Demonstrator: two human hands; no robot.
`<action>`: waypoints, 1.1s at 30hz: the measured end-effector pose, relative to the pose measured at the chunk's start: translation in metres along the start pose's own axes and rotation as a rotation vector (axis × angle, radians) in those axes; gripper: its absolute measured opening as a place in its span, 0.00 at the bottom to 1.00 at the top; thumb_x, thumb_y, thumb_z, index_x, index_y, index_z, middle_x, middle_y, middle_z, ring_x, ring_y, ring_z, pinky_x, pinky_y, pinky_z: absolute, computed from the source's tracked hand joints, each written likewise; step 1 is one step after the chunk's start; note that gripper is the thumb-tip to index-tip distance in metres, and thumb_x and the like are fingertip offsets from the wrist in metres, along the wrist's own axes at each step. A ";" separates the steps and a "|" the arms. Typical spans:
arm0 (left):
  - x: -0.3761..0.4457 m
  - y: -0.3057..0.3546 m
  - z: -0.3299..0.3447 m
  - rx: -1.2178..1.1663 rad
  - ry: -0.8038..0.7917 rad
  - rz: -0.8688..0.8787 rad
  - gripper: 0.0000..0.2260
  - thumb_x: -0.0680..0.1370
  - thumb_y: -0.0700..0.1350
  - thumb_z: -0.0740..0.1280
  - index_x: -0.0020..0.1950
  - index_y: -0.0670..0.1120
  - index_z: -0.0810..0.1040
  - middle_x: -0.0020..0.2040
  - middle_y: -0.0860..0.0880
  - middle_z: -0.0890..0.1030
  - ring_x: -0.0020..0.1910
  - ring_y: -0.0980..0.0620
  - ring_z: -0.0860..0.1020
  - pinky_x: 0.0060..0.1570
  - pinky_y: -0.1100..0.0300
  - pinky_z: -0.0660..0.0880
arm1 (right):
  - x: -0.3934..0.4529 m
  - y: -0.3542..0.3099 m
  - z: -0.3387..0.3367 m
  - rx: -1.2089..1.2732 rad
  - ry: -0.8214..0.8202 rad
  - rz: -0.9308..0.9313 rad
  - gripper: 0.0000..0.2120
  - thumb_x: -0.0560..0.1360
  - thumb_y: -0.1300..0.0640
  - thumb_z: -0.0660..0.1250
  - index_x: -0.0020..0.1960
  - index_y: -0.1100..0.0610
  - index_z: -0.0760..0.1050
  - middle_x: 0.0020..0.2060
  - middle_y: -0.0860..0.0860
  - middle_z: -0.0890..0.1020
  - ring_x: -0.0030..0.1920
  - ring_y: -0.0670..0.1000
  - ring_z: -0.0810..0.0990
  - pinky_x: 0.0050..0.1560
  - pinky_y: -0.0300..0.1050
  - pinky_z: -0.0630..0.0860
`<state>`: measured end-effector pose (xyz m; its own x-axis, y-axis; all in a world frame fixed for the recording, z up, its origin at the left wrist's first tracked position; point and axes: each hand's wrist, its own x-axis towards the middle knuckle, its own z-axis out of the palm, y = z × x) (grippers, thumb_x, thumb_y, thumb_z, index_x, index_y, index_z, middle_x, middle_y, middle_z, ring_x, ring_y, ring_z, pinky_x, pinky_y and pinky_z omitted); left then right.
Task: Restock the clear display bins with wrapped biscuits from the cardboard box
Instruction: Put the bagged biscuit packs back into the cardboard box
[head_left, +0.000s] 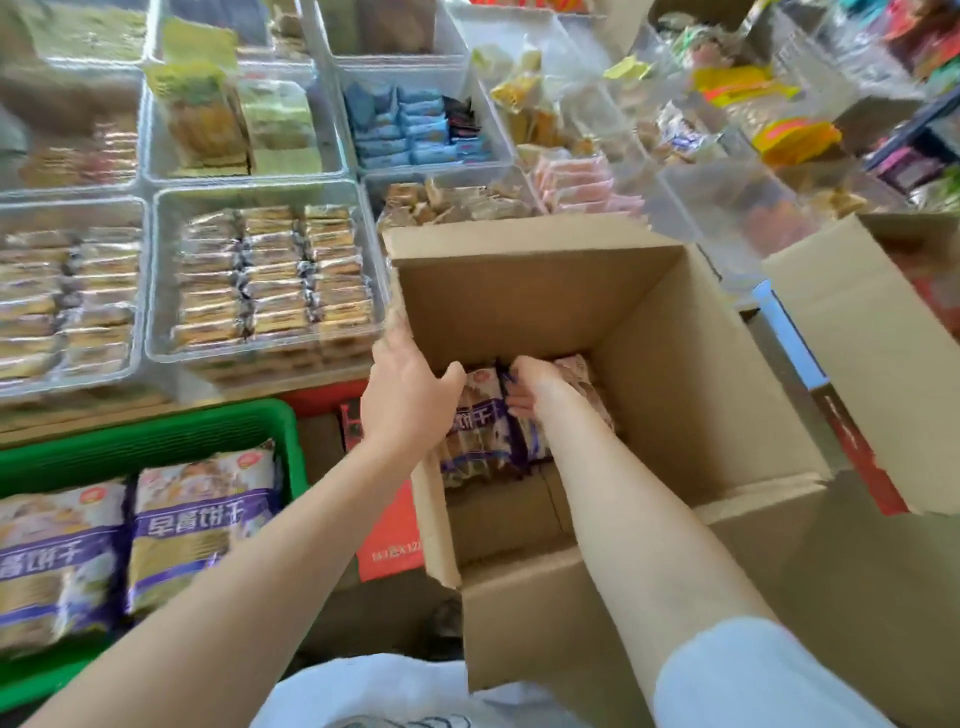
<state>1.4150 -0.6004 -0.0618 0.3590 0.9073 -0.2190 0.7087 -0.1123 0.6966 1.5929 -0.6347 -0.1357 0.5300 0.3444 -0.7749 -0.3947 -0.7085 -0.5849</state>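
1. The cardboard box (675, 364) stands open in the middle, with wrapped biscuit packs (483, 431) lying at its bottom.
2. The left hand (410, 400) holds the box wall at 9 o'clock, thumb inside and fingers outside.
3. The right hand (535, 387) is down in the box, its fingers curled round the biscuit packs.
4. A clear bin (154, 280) full of biscuits sits at 10 o'clock from the box.
5. A green basket (156, 431) with big bags (202, 519) sits at 8 o'clock.

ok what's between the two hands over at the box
In the head view, a purple biscuit pack lies between them: the left hand grips the cardboard box wall, the right hand grips the next pack.
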 end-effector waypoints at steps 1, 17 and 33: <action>0.002 -0.001 0.000 0.014 0.015 -0.009 0.38 0.81 0.55 0.65 0.83 0.50 0.45 0.78 0.46 0.63 0.71 0.44 0.70 0.60 0.49 0.73 | 0.020 0.008 0.001 -0.062 -0.024 0.020 0.16 0.82 0.51 0.58 0.63 0.60 0.74 0.58 0.57 0.80 0.52 0.56 0.79 0.42 0.49 0.76; 0.003 -0.012 0.001 -0.057 0.086 -0.033 0.34 0.80 0.51 0.67 0.82 0.55 0.53 0.78 0.53 0.65 0.72 0.52 0.69 0.58 0.60 0.64 | 0.075 0.046 0.046 -0.594 -0.182 0.113 0.50 0.73 0.31 0.65 0.81 0.58 0.49 0.79 0.57 0.58 0.76 0.62 0.62 0.73 0.57 0.66; 0.009 -0.014 0.007 -0.055 0.101 -0.040 0.35 0.80 0.51 0.67 0.82 0.53 0.53 0.79 0.52 0.63 0.74 0.51 0.67 0.62 0.58 0.66 | 0.082 0.041 0.027 -0.380 -0.182 0.072 0.40 0.71 0.42 0.77 0.74 0.56 0.64 0.67 0.57 0.76 0.54 0.57 0.80 0.45 0.45 0.74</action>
<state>1.4126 -0.5940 -0.0781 0.2662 0.9472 -0.1787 0.6858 -0.0558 0.7257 1.6003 -0.6192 -0.2301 0.3569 0.3650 -0.8599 -0.1034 -0.8994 -0.4247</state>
